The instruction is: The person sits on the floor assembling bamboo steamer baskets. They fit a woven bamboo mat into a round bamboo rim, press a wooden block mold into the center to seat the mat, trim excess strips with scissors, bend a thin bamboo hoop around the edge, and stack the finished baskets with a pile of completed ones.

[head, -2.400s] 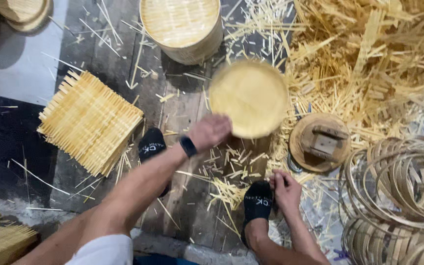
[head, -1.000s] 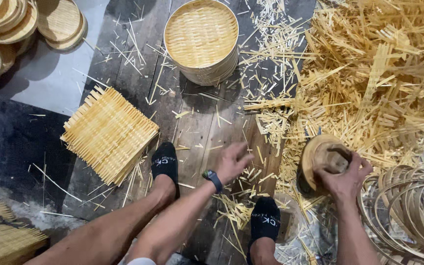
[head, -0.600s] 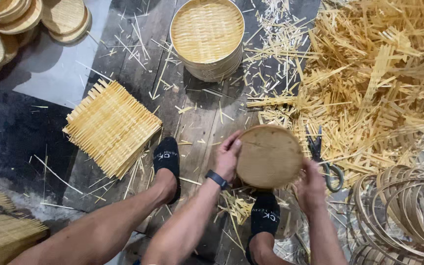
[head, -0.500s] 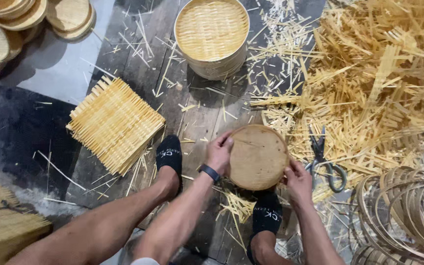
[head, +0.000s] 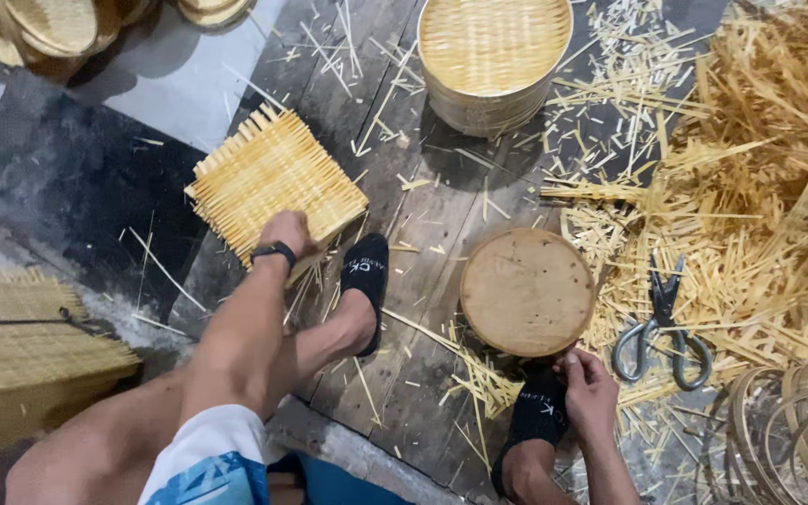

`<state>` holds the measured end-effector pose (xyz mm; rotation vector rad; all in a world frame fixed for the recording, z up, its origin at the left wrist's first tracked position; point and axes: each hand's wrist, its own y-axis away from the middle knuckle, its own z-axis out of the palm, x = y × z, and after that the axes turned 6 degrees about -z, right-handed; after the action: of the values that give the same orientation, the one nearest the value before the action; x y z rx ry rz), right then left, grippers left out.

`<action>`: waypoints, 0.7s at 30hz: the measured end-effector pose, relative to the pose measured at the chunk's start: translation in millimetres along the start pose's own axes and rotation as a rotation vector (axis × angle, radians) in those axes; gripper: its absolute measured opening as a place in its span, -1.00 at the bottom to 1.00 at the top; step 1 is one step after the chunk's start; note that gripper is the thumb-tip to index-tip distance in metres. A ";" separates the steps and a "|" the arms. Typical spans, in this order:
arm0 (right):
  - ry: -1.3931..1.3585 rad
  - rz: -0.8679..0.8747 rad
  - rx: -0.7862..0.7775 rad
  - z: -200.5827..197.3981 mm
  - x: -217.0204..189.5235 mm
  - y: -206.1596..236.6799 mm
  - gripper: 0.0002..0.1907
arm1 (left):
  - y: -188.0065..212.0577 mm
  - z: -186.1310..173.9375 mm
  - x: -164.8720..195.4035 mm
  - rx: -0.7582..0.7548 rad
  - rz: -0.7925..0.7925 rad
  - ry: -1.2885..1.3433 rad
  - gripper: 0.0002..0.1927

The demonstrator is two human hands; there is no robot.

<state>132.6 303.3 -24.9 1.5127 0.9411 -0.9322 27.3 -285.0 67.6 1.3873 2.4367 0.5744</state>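
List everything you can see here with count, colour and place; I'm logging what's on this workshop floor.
Woven bamboo mats: one stack, pale yellow, centre-left floor.
Round wooden disc: one, light brown, centre.
Round woven basket: one, straw-coloured, top centre.
Scissors: one pair, dark grey, right of the disc.
Bamboo offcuts: a heap, yellow, right side.
Bamboo hoops: several, tan, bottom right.
Woven lids: several, tan, top left.
Slippers: two, black, on the feet.
Left hand: on the mat stack, wearing a black wristband.
Right hand: at the disc's lower edge.

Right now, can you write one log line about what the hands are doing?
left hand: on woven bamboo mat | right hand: at round wooden disc edge | scissors: on floor
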 end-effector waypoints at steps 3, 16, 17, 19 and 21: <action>0.053 -0.033 -0.006 -5.6 -8.0 -3.5 -0.76 | 8.7 -33.5 -3.9 0.192 0.091 0.329 -0.72; -0.474 0.181 -0.033 -11.9 -95.0 -34.7 -0.64 | 234.0 21.1 241.7 0.291 1.260 0.282 -0.57; -0.293 0.121 -0.033 -7.2 -90.8 -40.5 -0.73 | 241.8 37.2 246.8 0.312 1.295 0.170 -0.45; -0.119 0.061 -0.019 -7.6 -80.6 -43.3 -0.76 | 240.0 58.1 247.8 0.292 1.312 0.180 -0.52; -0.139 0.053 -0.004 -6.1 -68.9 -45.2 -0.77 | 231.6 71.9 244.0 0.188 1.255 0.324 -0.53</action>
<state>65.2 308.8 22.5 1.4431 0.7982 -0.9833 110.4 47.0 102.0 3.0326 1.5143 0.8425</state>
